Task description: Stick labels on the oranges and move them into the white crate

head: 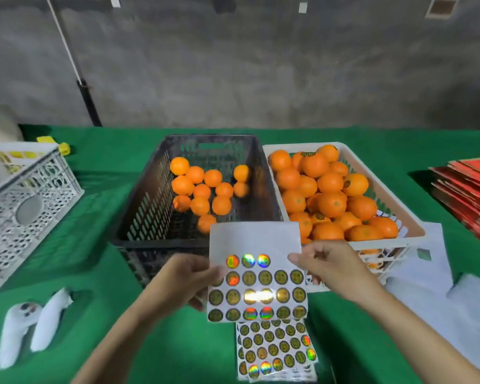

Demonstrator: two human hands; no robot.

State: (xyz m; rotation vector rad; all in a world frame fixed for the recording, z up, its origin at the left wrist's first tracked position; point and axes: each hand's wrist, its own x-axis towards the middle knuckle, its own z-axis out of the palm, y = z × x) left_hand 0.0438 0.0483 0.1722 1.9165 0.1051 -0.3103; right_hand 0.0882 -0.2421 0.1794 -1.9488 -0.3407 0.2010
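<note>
One label sheet [257, 273] was held above the green tabletop [94, 259] at the middle of the view. The left grip [189, 281] pinched its left edge, thumb on the front. The right grip [327, 264] pinched its right edge beside the top row of shiny round labels. At 12 o'clock, a black crate [147, 200] held about a dozen loose oranges [203, 189]. Just beside it at 2 o'clock, the white crate [377, 245] carried heaped oranges [330, 200], several labelled. Stacked label sheets [275, 350] lay at 6 o'clock.
</note>
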